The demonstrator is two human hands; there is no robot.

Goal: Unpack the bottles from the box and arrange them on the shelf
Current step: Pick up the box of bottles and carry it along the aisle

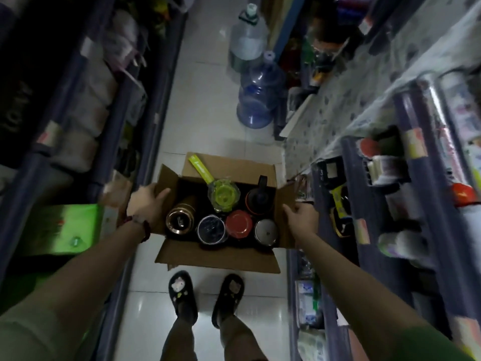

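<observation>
Head view suggests unpacking has barely begun: six bottles (pixel 239 222) stand inside the open box (pixel 216 254) on the floor, the shelf (pixel 351 162) right of the box awaits them, the left hand (pixel 148 204) lays straight fingers on the box's left flap, and the right hand (pixel 302 217) is at its right flap, grip too blurred to tell

Dim, bluish aisle light, glare patches on floor tiles (pixel 208 105), motion-blurred, wide-angle-bent shelf edges.

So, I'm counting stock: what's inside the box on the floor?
Six bottles stand in the box: bronze bottle, dark-lidded bottle, red-lidded bottle, silver-lidded bottle, green bottle in plastic wrap, black bottle. Their lower bodies and the box bottom are hidden.
</observation>
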